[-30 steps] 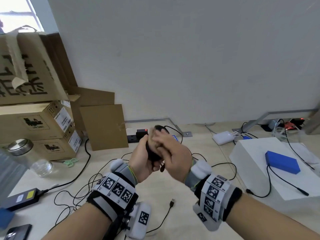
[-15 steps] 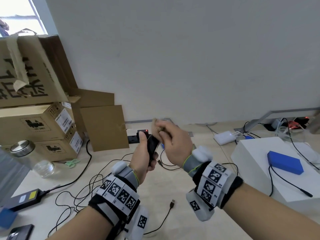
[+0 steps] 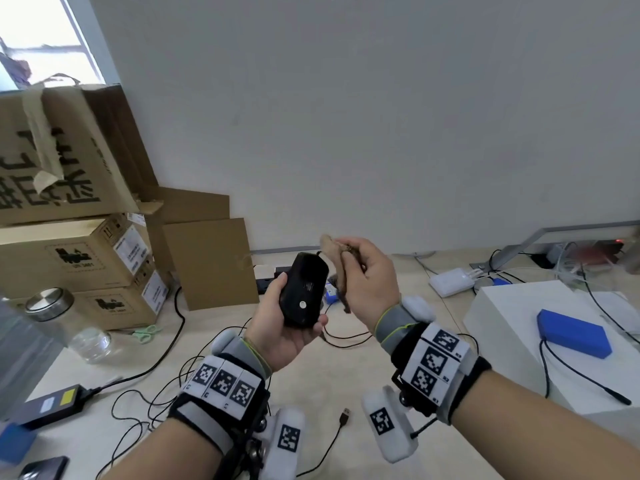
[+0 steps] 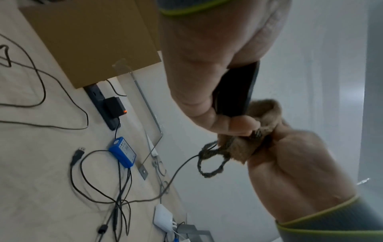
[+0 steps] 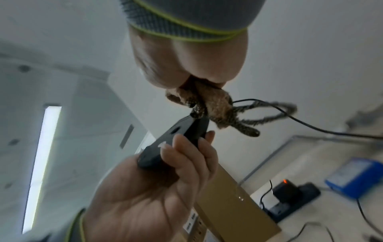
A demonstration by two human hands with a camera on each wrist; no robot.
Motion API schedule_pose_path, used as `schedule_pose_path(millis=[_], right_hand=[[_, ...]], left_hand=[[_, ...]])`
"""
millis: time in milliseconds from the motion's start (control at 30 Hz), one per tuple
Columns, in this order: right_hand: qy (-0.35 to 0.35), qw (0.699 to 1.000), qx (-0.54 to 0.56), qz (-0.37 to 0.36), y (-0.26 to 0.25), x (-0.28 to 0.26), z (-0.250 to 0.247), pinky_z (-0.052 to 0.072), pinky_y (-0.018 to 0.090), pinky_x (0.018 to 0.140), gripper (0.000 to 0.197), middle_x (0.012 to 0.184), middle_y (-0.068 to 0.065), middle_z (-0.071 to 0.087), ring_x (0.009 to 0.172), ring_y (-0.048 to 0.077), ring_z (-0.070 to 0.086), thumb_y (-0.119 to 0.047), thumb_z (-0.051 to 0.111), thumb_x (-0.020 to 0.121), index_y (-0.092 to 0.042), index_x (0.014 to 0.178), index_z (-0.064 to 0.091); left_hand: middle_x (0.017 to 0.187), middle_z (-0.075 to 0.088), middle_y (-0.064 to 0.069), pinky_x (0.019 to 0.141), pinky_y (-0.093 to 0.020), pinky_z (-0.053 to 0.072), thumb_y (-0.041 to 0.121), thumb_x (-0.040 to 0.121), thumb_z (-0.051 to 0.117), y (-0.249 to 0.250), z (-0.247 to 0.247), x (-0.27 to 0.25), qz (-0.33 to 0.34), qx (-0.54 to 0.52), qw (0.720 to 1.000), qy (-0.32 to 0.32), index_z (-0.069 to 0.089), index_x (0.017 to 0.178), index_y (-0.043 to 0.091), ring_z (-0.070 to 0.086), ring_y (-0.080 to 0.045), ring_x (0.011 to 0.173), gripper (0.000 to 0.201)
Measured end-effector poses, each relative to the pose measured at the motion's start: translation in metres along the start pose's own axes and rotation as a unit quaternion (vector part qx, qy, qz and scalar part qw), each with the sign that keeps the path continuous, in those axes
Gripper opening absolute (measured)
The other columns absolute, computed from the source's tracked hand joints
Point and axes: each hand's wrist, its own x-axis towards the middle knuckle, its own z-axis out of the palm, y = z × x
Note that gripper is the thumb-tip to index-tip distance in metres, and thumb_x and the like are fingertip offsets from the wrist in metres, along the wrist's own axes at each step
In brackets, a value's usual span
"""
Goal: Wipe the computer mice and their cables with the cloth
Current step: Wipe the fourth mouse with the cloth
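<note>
Head view: hands grip smooth black mouse [image 3: 303,291], fuzzy brown cloth [image 3: 341,271].

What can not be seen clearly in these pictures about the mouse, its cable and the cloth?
- Top side of the mouse: head view shows only its underside; the left hand covers the rest.
- Cable exit at the mouse: hidden behind the cloth and the right hand.
- Full size of the cloth: bunched inside the right hand in all views.
- Text on the mouse underside: too small.
- Table items in the right wrist view: blurred.
</note>
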Motion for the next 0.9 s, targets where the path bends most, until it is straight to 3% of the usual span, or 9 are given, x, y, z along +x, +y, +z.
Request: schedule_pose_path(millis=[167,333,433,533,600,667,733,800,900], right_hand=[[0.037,0.969,0.144,0.200,0.001,0.000,0.004,0.052,0.033,0.060,0.017,0.087,0.005,0.071,0.070,0.021,0.060,-0.013,0.055,0.097,-0.024,0.095,0.069],[0.002,0.961,0.120,0.250,0.012,-0.009,0.014,0.057,0.040,0.081,0.013,0.098,0.009,0.068,0.085,0.020,0.066,-0.015,0.061,0.092,-0.024,0.102,0.062],[-0.046,0.958,0.067,0.275,0.017,-0.019,0.012,0.057,0.041,0.064,0.012,0.095,0.014,0.067,0.074,0.025,0.064,-0.015,0.059,0.093,-0.017,0.105,0.059],[-0.076,0.951,0.069,0.292,0.017,-0.022,0.002,0.051,0.034,0.050,0.003,0.080,0.015,0.066,0.060,0.026,0.060,-0.012,0.056,0.094,-0.010,0.092,0.057],[-0.050,0.925,0.171,0.335,0.025,-0.013,-0.010,0.053,0.038,0.050,0.019,0.071,0.014,0.059,0.050,0.023,0.053,-0.009,0.048,0.099,-0.005,0.081,0.055],[-0.014,0.886,0.271,0.375,0.035,-0.001,-0.020,0.056,0.049,0.059,0.020,0.079,0.016,0.059,0.059,0.028,0.057,-0.008,0.043,0.100,-0.001,0.091,0.059],[0.008,0.856,0.316,0.410,0.044,0.001,-0.025,0.057,0.053,0.063,0.026,0.103,0.023,0.065,0.085,0.041,0.064,-0.015,0.044,0.101,0.003,0.110,0.060],[0.008,0.843,0.333,0.422,0.050,0.000,-0.022,0.059,0.044,0.064,0.033,0.117,0.024,0.064,0.098,0.039,0.065,-0.021,0.043,0.102,0.004,0.116,0.059],[-0.069,0.839,0.317,0.436,0.051,-0.011,-0.020,0.056,0.039,0.064,0.030,0.112,0.015,0.062,0.089,0.030,0.064,-0.033,0.041,0.103,-0.010,0.110,0.059]], left_hand=[[0.089,0.068,-0.013,0.061,-0.032,0.053,0.053,0.099,0.037,-0.007,0.009,0.006,0.048,0.006,0.999,0.011,0.059,0.128,0.003,0.062,-0.023,0.071,0.061],[0.111,0.072,-0.016,0.079,-0.036,0.053,0.044,0.104,0.030,-0.011,0.022,0.018,0.141,0.061,0.987,0.049,0.062,0.122,0.004,0.068,-0.026,0.102,0.054],[0.105,0.073,-0.015,0.078,-0.036,0.053,0.048,0.100,0.034,-0.007,0.020,0.032,0.152,0.140,0.972,0.115,0.066,0.116,0.007,0.068,-0.027,0.100,0.055],[0.097,0.073,-0.007,0.082,-0.038,0.052,0.060,0.089,0.037,-0.005,0.008,0.041,0.162,0.251,0.943,0.150,0.070,0.105,0.013,0.067,-0.022,0.091,0.059],[0.087,0.066,-0.006,0.074,-0.035,0.045,0.062,0.089,0.039,-0.004,-0.002,0.039,0.189,0.317,0.919,0.139,0.065,0.093,0.010,0.058,-0.021,0.080,0.058],[0.084,0.061,-0.006,0.066,-0.031,0.046,0.050,0.096,0.046,-0.005,-0.009,0.033,0.219,0.353,0.904,0.099,0.063,0.098,0.007,0.055,-0.021,0.075,0.046],[0.091,0.066,0.001,0.068,-0.026,0.053,0.033,0.095,0.058,-0.009,-0.016,0.027,0.247,0.422,0.870,0.069,0.066,0.113,0.015,0.062,-0.014,0.077,0.026],[0.102,0.068,0.007,0.071,-0.020,0.054,0.030,0.085,0.072,-0.015,-0.025,0.027,0.259,0.500,0.825,0.042,0.064,0.119,0.026,0.065,-0.007,0.085,0.035],[0.110,0.063,0.013,0.081,-0.020,0.052,0.042,0.067,0.079,-0.021,-0.042,0.026,0.280,0.554,0.784,0.010,0.061,0.119,0.034,0.061,0.000,0.095,0.056]])
